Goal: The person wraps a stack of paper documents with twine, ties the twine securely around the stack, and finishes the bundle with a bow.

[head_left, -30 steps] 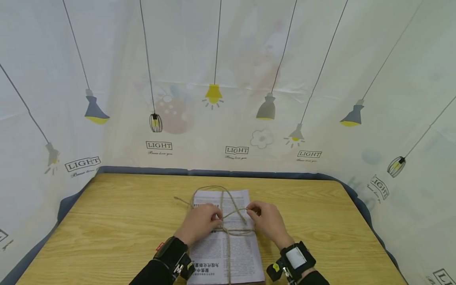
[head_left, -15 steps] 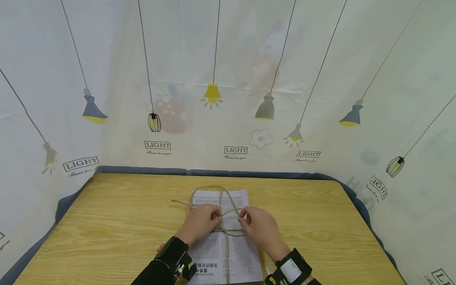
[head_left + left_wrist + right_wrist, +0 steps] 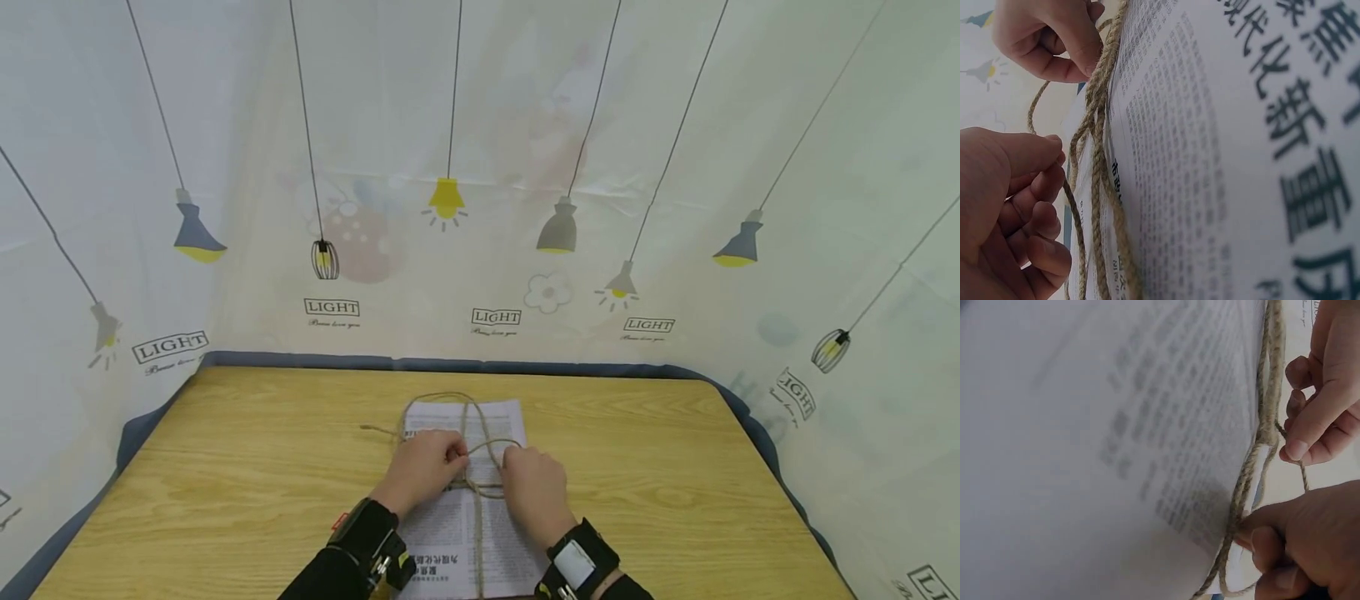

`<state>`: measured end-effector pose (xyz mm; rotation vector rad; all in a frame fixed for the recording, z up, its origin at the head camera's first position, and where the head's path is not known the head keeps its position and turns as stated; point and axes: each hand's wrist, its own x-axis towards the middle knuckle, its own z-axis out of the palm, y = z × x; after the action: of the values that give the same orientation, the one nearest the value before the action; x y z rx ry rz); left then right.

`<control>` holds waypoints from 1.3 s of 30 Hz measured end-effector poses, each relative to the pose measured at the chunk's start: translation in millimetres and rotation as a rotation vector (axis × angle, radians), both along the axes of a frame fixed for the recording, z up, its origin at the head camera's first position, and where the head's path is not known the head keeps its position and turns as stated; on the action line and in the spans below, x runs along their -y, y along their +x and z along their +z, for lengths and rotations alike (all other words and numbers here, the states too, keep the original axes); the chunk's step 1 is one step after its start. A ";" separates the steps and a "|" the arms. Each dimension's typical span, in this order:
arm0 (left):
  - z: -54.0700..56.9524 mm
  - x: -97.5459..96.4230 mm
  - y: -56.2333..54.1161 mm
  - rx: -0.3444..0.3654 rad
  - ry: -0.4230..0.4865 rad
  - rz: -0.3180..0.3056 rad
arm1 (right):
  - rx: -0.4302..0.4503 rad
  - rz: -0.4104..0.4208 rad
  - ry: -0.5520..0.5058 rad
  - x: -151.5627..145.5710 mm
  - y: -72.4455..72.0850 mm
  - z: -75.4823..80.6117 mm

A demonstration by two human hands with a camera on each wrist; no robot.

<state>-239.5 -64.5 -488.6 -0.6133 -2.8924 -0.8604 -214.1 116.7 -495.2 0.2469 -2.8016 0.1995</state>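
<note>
A stack of printed newspaper [image 3: 442,529] lies on the table, with brown twine [image 3: 478,542] crossing it lengthwise and sideways. My left hand [image 3: 426,467] pinches a strand of the twine between thumb and forefinger above the crossing, clearest in the left wrist view, where the hand [image 3: 1007,206] is at lower left. Just right of the crossing, my right hand [image 3: 536,493] has its fingertips down at the twine. In the right wrist view, this hand [image 3: 1310,540] has curled fingers at the strands, its grip partly hidden. A twine loop arches between both hands.
The wooden table [image 3: 247,483] extends to both sides of the stack. A loose twine end [image 3: 375,428] lies left of the paper's far edge, beside a wide loop. Behind the table hangs a pale curtain [image 3: 495,250] printed with lamps. Both wrists wear black camera straps.
My right hand first moved left with the strand, then lowered toward the crossing, bending the strand into an arch. My left hand has stayed nearly in place, pinching the twine.
</note>
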 end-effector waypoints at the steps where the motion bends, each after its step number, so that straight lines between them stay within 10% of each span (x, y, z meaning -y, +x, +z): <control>1: 0.1 0.0 0.1 -0.001 0.000 0.001 | 0.005 0.013 -0.018 -0.4 0.6 0.8; 9: -0.8 1.4 1.0 -0.017 0.010 0.003 | 0.052 0.218 -0.142 -15.8 21.7 29.9; 16: -4.2 3.8 2.3 -0.049 0.004 0.002 | 0.335 0.381 -0.306 -51.9 45.4 55.9; 25: -5.3 14.3 -1.7 -0.039 0.055 -0.004 | 0.469 0.337 -0.358 -101.5 51.9 55.5; 32: 7.9 49.3 -14.1 -0.166 0.044 0.153 | 0.517 0.357 -0.391 -112.4 48.0 46.7; 39: 7.3 71.4 -13.9 0.000 -0.089 0.123 | 0.529 0.371 -0.414 -115.8 46.1 43.0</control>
<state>-253.4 -135.8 -481.3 -0.4359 -2.9457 -0.7195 -168.1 232.5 -452.2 0.6954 -3.0931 1.0545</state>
